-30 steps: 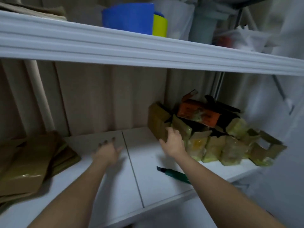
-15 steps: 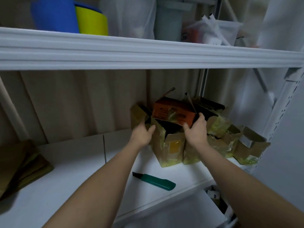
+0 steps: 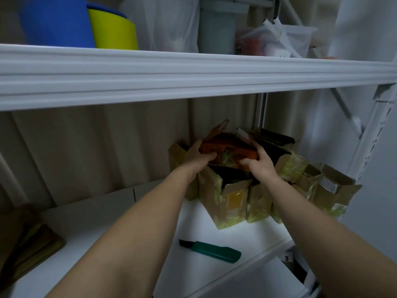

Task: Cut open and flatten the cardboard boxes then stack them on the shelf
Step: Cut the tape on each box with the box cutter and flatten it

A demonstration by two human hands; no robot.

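Currently both hands are on the orange box [image 3: 231,152]. Left hand [image 3: 196,157] grips its left end, fingers curled around the edge, thumb on the near face. Right hand [image 3: 261,163] grips the right end, fingers wrapped over the top corner, thumb pressed on the near side. Neither hand is flat or loose; both are closed around the box. Box looks tilted, flaps up at the far top, motion blur on it so print is unreadable.

Orange box sits on top of a cluster of open cardboard boxes [image 3: 232,196] with yellow-green tape, standing at the far right of the white shelf [image 3: 120,229]. More open boxes run right toward the shelf upright [image 3: 378,134]; one black box [image 3: 277,145] lies just behind the right hand.

Green utility knife [image 3: 211,251] lies flat on the shelf, near side, between the two forearms, well apart from both hands. Flattened cardboard stack [image 3: 25,244] sits at the near left edge of the shelf, well apart from the boxes.

Upper shelf [image 3: 193,76] spans the frame: blue container [image 3: 58,22] and yellow container [image 3: 113,31] touching at left, grey cylinder [image 3: 217,26] centre, clear plastic bags [image 3: 285,39] right. Beige corrugated panel behind the lower shelf. Lighting dim.
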